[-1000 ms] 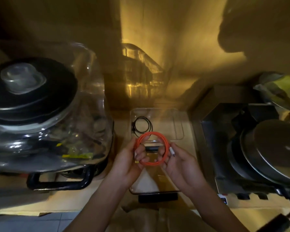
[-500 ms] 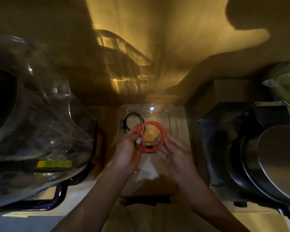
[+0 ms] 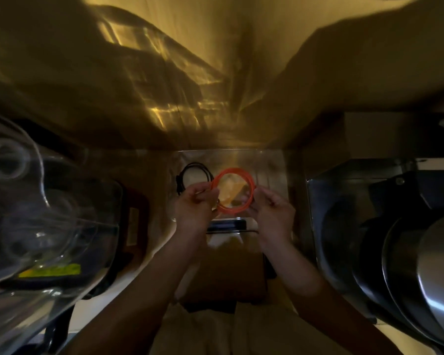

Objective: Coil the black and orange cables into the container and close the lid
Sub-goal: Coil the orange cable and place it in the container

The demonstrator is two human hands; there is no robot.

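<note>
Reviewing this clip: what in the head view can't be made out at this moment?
- Orange cable plugs: hidden behind the left hand and right hand, whose grip covers the coil's sides.
- Whether the coil already rests in the clear container or hangs above it: one view, no telling.
- Black cable near side: covered by the left hand.
- Lid: dim, not clearly identifiable.

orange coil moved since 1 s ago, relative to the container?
Yes. The orange cable was over the container's near edge; now it sits farther in, beside the black cable.
</note>
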